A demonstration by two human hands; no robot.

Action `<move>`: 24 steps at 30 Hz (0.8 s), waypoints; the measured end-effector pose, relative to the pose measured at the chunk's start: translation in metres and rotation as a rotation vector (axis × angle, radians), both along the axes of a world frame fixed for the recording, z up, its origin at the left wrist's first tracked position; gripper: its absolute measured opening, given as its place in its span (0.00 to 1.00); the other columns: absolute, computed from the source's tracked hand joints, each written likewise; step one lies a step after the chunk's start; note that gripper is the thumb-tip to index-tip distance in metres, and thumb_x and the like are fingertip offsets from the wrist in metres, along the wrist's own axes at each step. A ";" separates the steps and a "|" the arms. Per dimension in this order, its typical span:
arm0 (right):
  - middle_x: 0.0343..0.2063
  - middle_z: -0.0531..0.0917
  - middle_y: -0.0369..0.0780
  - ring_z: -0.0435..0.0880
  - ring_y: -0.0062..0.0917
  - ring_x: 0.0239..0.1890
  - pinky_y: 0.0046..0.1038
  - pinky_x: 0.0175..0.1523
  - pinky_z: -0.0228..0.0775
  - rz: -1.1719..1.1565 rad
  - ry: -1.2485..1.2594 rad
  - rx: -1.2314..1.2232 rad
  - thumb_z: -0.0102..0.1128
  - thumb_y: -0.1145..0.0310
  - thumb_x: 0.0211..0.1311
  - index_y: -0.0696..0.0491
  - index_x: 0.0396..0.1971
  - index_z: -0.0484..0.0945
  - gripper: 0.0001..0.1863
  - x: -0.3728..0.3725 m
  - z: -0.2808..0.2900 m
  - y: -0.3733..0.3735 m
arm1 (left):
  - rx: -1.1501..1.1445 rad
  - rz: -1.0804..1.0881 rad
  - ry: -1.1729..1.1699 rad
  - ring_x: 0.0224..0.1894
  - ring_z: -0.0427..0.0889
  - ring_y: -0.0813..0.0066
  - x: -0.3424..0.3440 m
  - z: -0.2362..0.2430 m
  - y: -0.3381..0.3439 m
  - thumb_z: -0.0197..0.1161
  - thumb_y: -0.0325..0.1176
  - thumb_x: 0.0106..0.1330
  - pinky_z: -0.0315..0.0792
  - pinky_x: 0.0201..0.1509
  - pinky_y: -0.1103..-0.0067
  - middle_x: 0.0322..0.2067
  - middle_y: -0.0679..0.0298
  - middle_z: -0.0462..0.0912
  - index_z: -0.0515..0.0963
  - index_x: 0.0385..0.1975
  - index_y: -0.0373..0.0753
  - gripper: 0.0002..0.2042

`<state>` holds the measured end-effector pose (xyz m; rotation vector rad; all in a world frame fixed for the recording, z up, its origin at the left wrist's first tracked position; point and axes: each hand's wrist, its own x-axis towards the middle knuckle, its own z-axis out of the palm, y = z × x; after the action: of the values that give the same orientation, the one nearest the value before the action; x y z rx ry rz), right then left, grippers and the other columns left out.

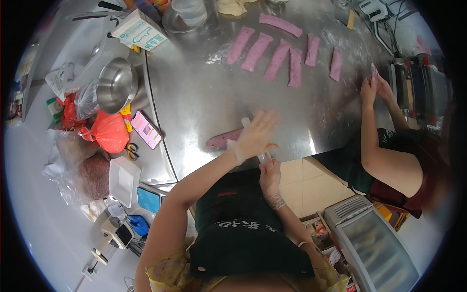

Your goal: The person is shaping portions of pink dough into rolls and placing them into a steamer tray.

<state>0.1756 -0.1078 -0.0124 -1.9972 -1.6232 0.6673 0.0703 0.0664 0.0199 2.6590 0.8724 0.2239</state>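
A flattened piece of purple dough (pixel 224 139) lies near the front of the steel table, partly hidden by my left forearm. Over a white rolling pin (pixel 245 121) my left hand (pixel 259 132), in a clear glove, is stretched out flat with its fingers slightly blurred. The pin's near end sits in my right hand (pixel 270 176), closed round it at the table's front edge. Farther back lie several purple dough rolls (pixel 277 59), with another roll (pixel 336 64) apart to the right.
At the right a co-worker's hands (pixel 372 86) hold a small purple piece. To the left are a phone (pixel 146 129), scissors (pixel 132 152), a steel bowl (pixel 117 86), a red bag (pixel 108 131) and a carton (pixel 139 30). A glass-topped freezer (pixel 374 243) stands at lower right.
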 end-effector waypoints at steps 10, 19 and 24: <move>0.42 0.74 0.47 0.78 0.42 0.41 0.38 0.43 0.74 -0.053 -0.030 -0.061 0.68 0.73 0.55 0.51 0.67 0.65 0.37 -0.027 -0.004 -0.017 | -0.008 -0.193 0.094 0.76 0.46 0.54 0.016 -0.034 0.002 0.51 0.65 0.63 0.45 0.76 0.59 0.72 0.50 0.53 0.58 0.69 0.29 0.45; 0.43 0.74 0.47 0.78 0.42 0.42 0.39 0.43 0.73 0.014 -0.114 -0.012 0.69 0.72 0.54 0.52 0.67 0.64 0.39 -0.002 0.002 0.005 | -0.027 -0.064 0.060 0.75 0.48 0.52 0.047 -0.036 0.013 0.51 0.60 0.66 0.44 0.77 0.59 0.72 0.50 0.55 0.59 0.68 0.29 0.41; 0.43 0.76 0.47 0.77 0.43 0.44 0.42 0.46 0.72 0.123 -0.178 -0.102 0.65 0.72 0.58 0.54 0.64 0.67 0.33 0.036 0.000 0.026 | 0.060 0.161 -0.135 0.74 0.53 0.53 0.082 -0.039 0.008 0.55 0.51 0.66 0.49 0.75 0.58 0.70 0.49 0.58 0.62 0.66 0.30 0.35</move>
<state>0.2117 -0.0821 -0.0125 -2.0932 -1.8627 0.6445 0.1527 0.0746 -0.0188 2.5927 1.0512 0.4691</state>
